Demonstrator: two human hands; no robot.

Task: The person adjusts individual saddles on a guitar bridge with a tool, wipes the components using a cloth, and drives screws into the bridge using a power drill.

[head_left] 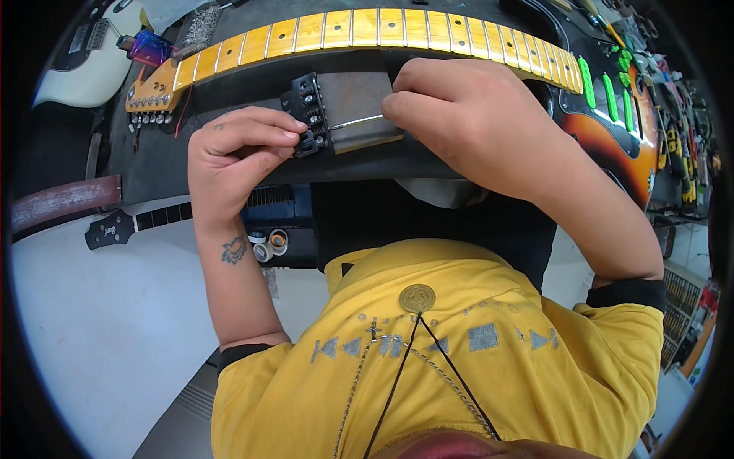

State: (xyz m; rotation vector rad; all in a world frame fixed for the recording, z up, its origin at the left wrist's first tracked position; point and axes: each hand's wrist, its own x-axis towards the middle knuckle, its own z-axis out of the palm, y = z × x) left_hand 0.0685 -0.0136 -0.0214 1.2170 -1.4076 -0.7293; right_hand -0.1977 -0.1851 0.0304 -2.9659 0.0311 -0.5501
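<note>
A black guitar bridge (311,115) with a row of saddles lies on the dark bench, against the left edge of a flat grey-brown block (359,88). My left hand (241,149) pinches the near end of the bridge between thumb and fingers. From the closed fingers of my right hand (466,111) a thin metal tool shaft (355,122) points left over the block, its tip close to the saddles. The tool's handle is hidden in the hand, so its exact kind does not show. Just beyond both hands stretches a guitar's maple neck (367,29).
The neck joins a sunburst body (604,141) with green pickup covers at right. A clip-on device (149,48) sits at its headstock (153,88). A white guitar (88,69) lies far left. Below the bench edge are a dark headstock (111,229) and small round containers (264,251).
</note>
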